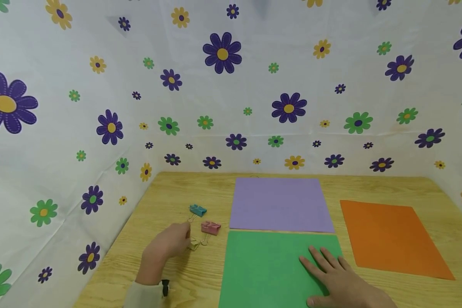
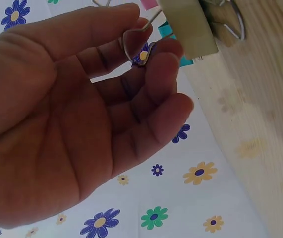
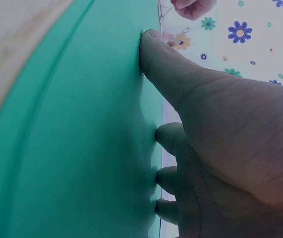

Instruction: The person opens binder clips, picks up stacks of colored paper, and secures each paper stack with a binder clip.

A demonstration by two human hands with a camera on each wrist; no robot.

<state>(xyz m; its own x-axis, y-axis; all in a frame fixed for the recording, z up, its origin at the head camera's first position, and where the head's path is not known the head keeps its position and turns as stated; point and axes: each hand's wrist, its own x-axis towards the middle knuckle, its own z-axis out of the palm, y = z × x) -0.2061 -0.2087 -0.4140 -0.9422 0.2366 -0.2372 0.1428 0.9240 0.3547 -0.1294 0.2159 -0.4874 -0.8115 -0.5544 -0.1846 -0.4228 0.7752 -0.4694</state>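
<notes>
On the surface point(image 1: 127, 256) at left, beside the pink clip point(image 1: 211, 227), left hand point(image 1: 168, 241) (fingers curled) holds yellow clip point(image 2: 190, 29) by 1 wire handle point(image 2: 126, 45), best pinched squarely; right hand point(image 1: 334, 276), spread, grasping nothing, rests on green sheet point(image 1: 267, 265).

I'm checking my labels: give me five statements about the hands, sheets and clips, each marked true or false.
1. The right hand rests on the green sheet. True.
2. The orange sheet lies left of the green sheet. False: right of it.
3. The purple sheet lies beyond the green sheet. True.
4. The left hand lies flat on the table. False: it is curled at the pale yellow clip.
5. The teal clip lies left of the purple sheet. True.
</notes>
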